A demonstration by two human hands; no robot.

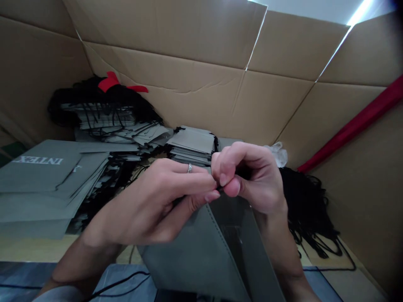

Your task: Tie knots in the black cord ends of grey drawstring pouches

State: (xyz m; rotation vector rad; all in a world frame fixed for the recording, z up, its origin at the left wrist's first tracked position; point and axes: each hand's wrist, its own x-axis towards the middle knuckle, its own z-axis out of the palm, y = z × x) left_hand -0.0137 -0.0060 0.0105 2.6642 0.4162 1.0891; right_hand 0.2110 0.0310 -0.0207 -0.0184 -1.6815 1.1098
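While pinching black cord point(178, 202) in left hand point(163, 201) and right hand point(252, 180): tugged hard, might rip the grey paper bag point(195, 251).

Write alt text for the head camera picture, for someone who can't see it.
Two bare hands, the left hand wearing a ring and the right hand, pinch together at the top edge of an upright grey paper bag. Stacks of flat grey paper bags lie to the left, a heap of black cords to the right, brown cardboard walls behind.
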